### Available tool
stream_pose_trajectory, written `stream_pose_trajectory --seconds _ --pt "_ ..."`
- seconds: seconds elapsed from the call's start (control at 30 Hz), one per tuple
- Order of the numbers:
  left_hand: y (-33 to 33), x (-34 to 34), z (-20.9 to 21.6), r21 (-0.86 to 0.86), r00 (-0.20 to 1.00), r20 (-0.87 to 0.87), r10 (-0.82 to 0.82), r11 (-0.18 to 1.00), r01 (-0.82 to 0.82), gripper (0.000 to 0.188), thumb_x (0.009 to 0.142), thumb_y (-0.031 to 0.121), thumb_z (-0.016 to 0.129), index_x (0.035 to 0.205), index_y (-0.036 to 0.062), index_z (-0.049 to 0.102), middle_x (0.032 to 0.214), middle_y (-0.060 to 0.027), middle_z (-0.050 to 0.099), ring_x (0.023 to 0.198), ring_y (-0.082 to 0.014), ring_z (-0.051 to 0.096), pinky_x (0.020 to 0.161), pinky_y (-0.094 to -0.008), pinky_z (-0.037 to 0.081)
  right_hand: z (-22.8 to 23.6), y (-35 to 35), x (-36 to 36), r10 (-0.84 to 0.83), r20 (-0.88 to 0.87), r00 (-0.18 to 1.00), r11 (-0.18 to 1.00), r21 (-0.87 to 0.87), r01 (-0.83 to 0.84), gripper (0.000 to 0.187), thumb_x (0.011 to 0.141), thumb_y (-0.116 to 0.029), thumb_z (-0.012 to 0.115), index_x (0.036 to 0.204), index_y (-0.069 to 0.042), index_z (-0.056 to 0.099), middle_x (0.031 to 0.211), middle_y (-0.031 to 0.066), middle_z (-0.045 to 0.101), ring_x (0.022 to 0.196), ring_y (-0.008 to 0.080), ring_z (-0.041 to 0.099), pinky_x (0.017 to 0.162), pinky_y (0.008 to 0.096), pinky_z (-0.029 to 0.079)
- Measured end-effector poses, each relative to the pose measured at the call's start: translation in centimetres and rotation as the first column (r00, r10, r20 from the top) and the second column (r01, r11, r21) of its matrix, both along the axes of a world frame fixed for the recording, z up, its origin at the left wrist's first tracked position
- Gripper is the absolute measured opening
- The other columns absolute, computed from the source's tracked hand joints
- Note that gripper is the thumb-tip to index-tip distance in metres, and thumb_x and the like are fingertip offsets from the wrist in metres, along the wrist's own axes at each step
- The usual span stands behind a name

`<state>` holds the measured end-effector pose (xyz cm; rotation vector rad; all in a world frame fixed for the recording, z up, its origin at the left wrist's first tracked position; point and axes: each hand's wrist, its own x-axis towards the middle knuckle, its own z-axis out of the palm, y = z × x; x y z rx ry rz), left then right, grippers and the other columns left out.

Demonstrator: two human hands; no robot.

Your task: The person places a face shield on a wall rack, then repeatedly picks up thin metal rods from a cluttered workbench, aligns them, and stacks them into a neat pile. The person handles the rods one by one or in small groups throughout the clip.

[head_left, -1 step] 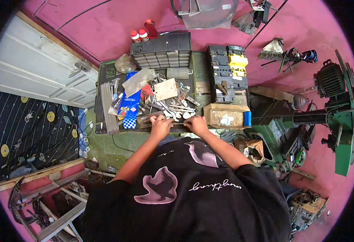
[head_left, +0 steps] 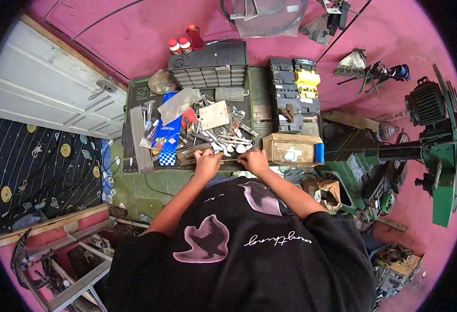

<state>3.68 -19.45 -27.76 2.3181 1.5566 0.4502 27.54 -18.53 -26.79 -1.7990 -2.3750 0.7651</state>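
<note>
"Hardly anything is moved since the earlier frame; the right hand (head_left: 255, 161) is shifted only very slightly. What is held?"

"Brown rods (head_left: 188, 156) are grasped by the left hand (head_left: 206, 163), at the front edge of the bench (head_left: 260, 106)."

"And by the right?"

"Its fingertips are bunched together, but whether anything is gripped cannot be told. Wrenches (head_left: 227, 147) are spread just beyond."

one left hand (head_left: 207, 161), one right hand (head_left: 254, 160), one bench (head_left: 258, 94), three bottles (head_left: 185, 46), one cabinet (head_left: 208, 58), one door (head_left: 51, 88), one door handle (head_left: 102, 88), one blue packet (head_left: 170, 132), one tan plate (head_left: 214, 115), one open box (head_left: 293, 138), one motor (head_left: 424, 106); the thin rods (head_left: 189, 154) and the wrenches (head_left: 227, 147) overlap too much to count.
</note>
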Motion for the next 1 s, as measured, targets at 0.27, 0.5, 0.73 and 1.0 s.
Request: stream_pose_trajectory --seconds 0.27,0.5,0.73,1.0 --pt "-1.4 -0.6 -1.5 0.027 0.999 -0.015 -0.042 0.999 0.042 0.015 0.078 0.026 0.077 0.090 0.0178 0.075 0.085 0.0022 0.071 0.098 -0.0191 0.059 0.089 -0.0477 0.031 -1.6 -1.1 0.5 0.114 0.070 0.991 0.991 -0.083 -0.108 0.015 0.086 -0.035 0.071 0.094 -0.024 0.078 0.103 0.0015 0.071 0.107 0.0256 0.059 0.089 0.0474 0.042" --pt "-1.0 0.6 -0.5 -0.066 0.997 0.010 -0.080 0.995 0.081 0.013 0.079 0.027 0.076 0.089 0.0186 0.076 0.085 0.0022 0.070 0.097 -0.0198 0.058 0.088 -0.0477 0.031 -0.7 -0.7 1.8 0.089 0.170 0.981 0.995 -0.051 -0.081 0.013 0.085 -0.029 0.071 0.093 -0.020 0.075 0.101 0.0039 0.072 0.107 0.0256 0.061 0.088 0.0450 0.043" --pt "0.9 2.6 -0.5 0.002 0.992 0.038 -0.120 0.993 0.120 0.013 0.080 0.026 0.076 0.089 0.0167 0.076 0.085 0.0006 0.070 0.095 -0.0210 0.057 0.087 -0.0486 0.031 -1.5 -0.8 3.4 -0.073 0.120 0.990 0.991 0.121 0.058 0.016 0.087 -0.025 0.067 0.099 -0.015 0.071 0.100 0.0084 0.072 0.100 0.0288 0.064 0.086 0.0440 0.048" --pt "0.1 2.7 -1.3 0.031 0.992 -0.012 -0.128 0.991 0.129 0.018 0.078 0.024 0.076 0.092 0.0137 0.075 0.087 -0.0003 0.070 0.098 -0.0228 0.056 0.087 -0.0490 0.032 -1.9 -1.2 3.4 0.001 0.220 0.976 0.988 0.150 -0.035 0.014 0.086 -0.021 0.064 0.096 -0.012 0.068 0.096 0.0105 0.070 0.098 0.0295 0.062 0.085 0.0446 0.047"
